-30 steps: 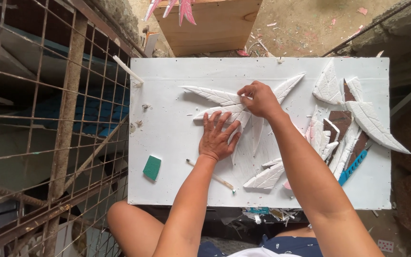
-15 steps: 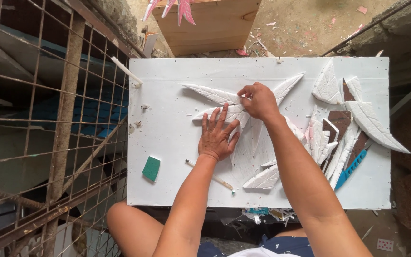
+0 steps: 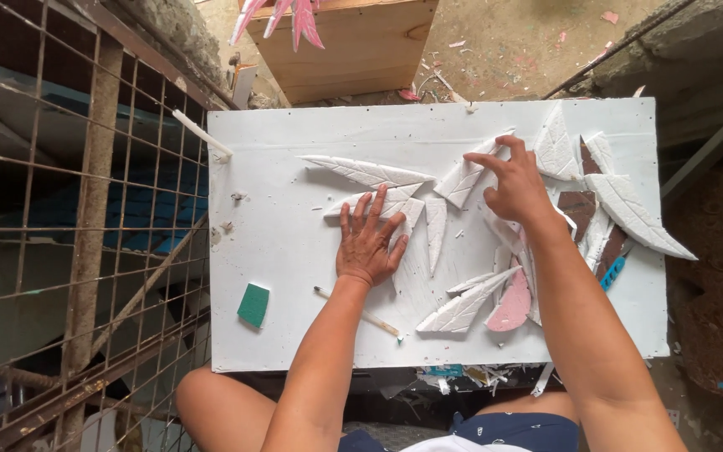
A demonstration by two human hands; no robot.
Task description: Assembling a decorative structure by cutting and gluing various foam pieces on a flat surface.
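A white board (image 3: 286,251) lies flat in front of me with several white carved leaf shapes on it. My left hand (image 3: 368,241) presses flat, fingers spread, on a white leaf piece (image 3: 382,203) at the board's middle. A longer white leaf (image 3: 366,171) lies just above it. My right hand (image 3: 514,182) hovers to the right with fingers apart and curled, holding nothing, its fingertips near another white leaf (image 3: 465,176). A narrow leaf (image 3: 435,234) lies between my hands.
A pile of white leaves (image 3: 633,209) and brown pieces sits at the board's right, with a pink piece (image 3: 512,305) and a blue tool (image 3: 613,272). A green block (image 3: 253,304) and thin stick (image 3: 361,315) lie near the front. Wire mesh (image 3: 69,234) stands left; a wooden box (image 3: 353,46) behind.
My right hand has left the leaf at the middle and moved to the right, opening its fingers. My left hand stays pressed on the leaf piece.
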